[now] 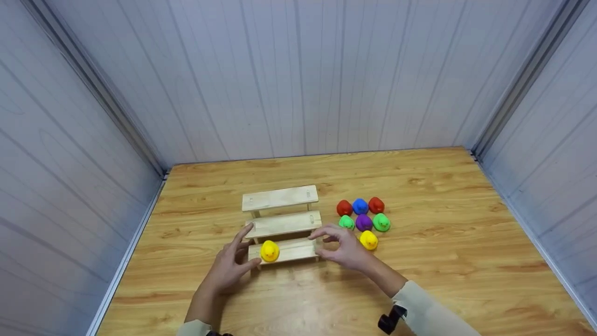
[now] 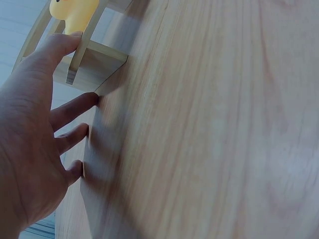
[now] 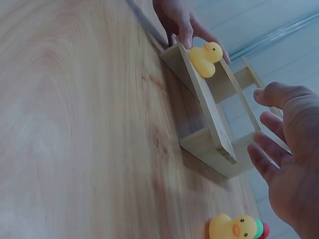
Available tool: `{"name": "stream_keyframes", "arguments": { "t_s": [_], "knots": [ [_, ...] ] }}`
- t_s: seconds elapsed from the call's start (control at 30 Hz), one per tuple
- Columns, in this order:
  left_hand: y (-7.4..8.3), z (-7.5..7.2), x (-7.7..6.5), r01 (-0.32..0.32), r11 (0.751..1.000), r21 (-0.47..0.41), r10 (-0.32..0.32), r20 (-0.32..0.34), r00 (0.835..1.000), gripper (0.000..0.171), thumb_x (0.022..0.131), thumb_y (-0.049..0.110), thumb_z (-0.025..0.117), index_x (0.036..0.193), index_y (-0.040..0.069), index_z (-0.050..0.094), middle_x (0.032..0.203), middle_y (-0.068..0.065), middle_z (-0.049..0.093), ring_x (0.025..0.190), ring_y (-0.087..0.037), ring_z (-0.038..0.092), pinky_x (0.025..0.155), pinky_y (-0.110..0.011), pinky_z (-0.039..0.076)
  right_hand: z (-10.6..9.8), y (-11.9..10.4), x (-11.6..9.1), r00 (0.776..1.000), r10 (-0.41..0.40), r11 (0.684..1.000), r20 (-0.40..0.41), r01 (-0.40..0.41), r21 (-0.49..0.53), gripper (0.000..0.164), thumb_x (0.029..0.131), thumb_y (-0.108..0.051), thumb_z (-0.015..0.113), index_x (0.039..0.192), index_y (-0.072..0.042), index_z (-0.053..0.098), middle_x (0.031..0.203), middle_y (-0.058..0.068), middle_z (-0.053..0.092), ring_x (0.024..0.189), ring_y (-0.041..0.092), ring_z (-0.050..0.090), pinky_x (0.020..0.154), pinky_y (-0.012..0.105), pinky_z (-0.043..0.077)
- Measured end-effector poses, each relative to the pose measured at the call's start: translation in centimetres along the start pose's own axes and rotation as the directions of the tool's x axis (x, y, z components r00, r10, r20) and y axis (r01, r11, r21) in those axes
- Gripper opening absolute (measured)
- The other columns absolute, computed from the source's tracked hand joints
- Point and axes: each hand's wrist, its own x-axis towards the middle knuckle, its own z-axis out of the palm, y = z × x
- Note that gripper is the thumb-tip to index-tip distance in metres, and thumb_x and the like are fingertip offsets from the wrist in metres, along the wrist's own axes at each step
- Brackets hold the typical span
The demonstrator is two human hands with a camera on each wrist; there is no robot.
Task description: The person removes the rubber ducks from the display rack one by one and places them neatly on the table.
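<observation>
A pale wooden three-step stand (image 1: 285, 226) is on the floorboards, with a yellow rubber duck (image 1: 269, 251) sitting toward the left of its lowest step. My left hand (image 1: 228, 266) is at the stand's left end. Its thumb (image 2: 62, 46) touches the lowest step's front edge beside the duck, and the other fingers spread along the side. At the right end, my right hand (image 1: 347, 248) hovers with fingers loosely bent and nothing in them. The right wrist view shows its thumb (image 3: 279, 94) apart from the fingers, close to the steps.
Right of the stand, several rubber ducks stand grouped: red ducks (image 1: 344, 208), a blue duck (image 1: 360, 206), green ducks (image 1: 381, 222), a purple duck (image 1: 364, 223) and another yellow duck (image 1: 368, 240). Pale panel walls (image 1: 322, 84) enclose the wood-grain surface (image 1: 443, 224) at the back and sides.
</observation>
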Motion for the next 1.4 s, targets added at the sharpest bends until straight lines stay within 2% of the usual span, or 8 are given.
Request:
{"name": "stream_keyframes", "arguments": {
  "t_s": [0.3, 0.5, 0.6, 0.93, 1.2, 1.4],
  "knots": [
    [0.1, -0.1, 0.1, 0.016, 1.000, 0.006, -0.016, 0.002, 1.000, 0.090, 0.101, 0.042, 0.086, 0.176, 0.037, 0.035, 0.159, -0.024, 0.067, 0.152, -0.049, 0.057, 0.129, -0.082, 0.031, 1.8, -0.4, 0.8, 0.999, -0.046, 0.999, 0.020, 0.045, 0.028, 0.028, 0.099, -0.003, 0.083, 0.127, -0.006, 0.080, 0.129, 0.018, 0.077, 0.124, 0.022, 0.073, 0.109, 0.055, 0.064],
    [0.2, -0.1, 0.0, 0.026, 1.000, 0.007, -0.026, 0.002, 1.000, 0.091, 0.101, 0.042, 0.085, 0.177, 0.039, 0.035, 0.158, -0.024, 0.068, 0.152, -0.049, 0.056, 0.129, -0.082, 0.032, 2.9, -0.7, 1.2, 0.998, -0.038, 0.998, 0.043, 0.036, 0.052, 0.028, 0.101, -0.007, 0.083, 0.129, -0.007, 0.080, 0.132, 0.018, 0.076, 0.126, 0.039, 0.073, 0.111, 0.054, 0.063],
    [0.3, -0.2, 0.0, 0.037, 0.999, 0.003, -0.037, 0.002, 0.999, 0.091, 0.101, 0.043, 0.085, 0.177, 0.041, 0.034, 0.159, -0.024, 0.068, 0.152, -0.048, 0.056, 0.129, -0.082, 0.031, 3.4, -0.9, 1.4, 0.998, -0.035, 0.997, 0.050, 0.032, 0.063, 0.029, 0.101, -0.008, 0.083, 0.130, -0.007, 0.079, 0.133, 0.018, 0.076, 0.128, 0.042, 0.072, 0.112, 0.055, 0.063],
    [0.1, 0.0, 0.2, 0.020, 1.000, 0.023, -0.020, -0.003, 1.000, 0.092, 0.101, 0.043, 0.086, 0.177, 0.038, 0.034, 0.157, -0.024, 0.069, 0.151, -0.050, 0.059, 0.129, -0.082, 0.033, 5.1, -1.5, 2.3, 0.996, -0.075, 0.997, 0.057, 0.072, 0.040, 0.032, 0.100, -0.007, 0.083, 0.131, -0.008, 0.079, 0.137, 0.015, 0.077, 0.130, 0.027, 0.073, 0.110, 0.052, 0.065],
    [0.1, 0.1, 0.1, 0.038, 0.999, 0.024, -0.038, -0.003, 0.999, 0.091, 0.101, 0.043, 0.086, 0.177, 0.039, 0.035, 0.155, -0.024, 0.070, 0.150, -0.049, 0.059, 0.128, -0.081, 0.035, 6.3, -1.7, 2.8, 0.995, -0.044, 0.997, 0.086, 0.038, 0.072, 0.037, 0.102, -0.007, 0.082, 0.138, -0.009, 0.077, 0.147, 0.015, 0.073, 0.139, 0.032, 0.069, 0.117, 0.053, 0.060],
    [0.1, 0.0, 0.0, 0.052, 0.999, 0.017, -0.052, 0.009, 0.999, 0.091, 0.102, 0.041, 0.086, 0.176, 0.041, 0.034, 0.157, -0.025, 0.068, 0.152, -0.049, 0.058, 0.129, -0.081, 0.033, 7.4, -1.5, 3.1, 0.996, -0.041, 0.996, 0.082, 0.035, 0.081, 0.042, 0.101, -0.009, 0.084, 0.142, -0.009, 0.075, 0.149, 0.015, 0.072, 0.140, 0.031, 0.068, 0.121, 0.051, 0.058]
  ]
}}
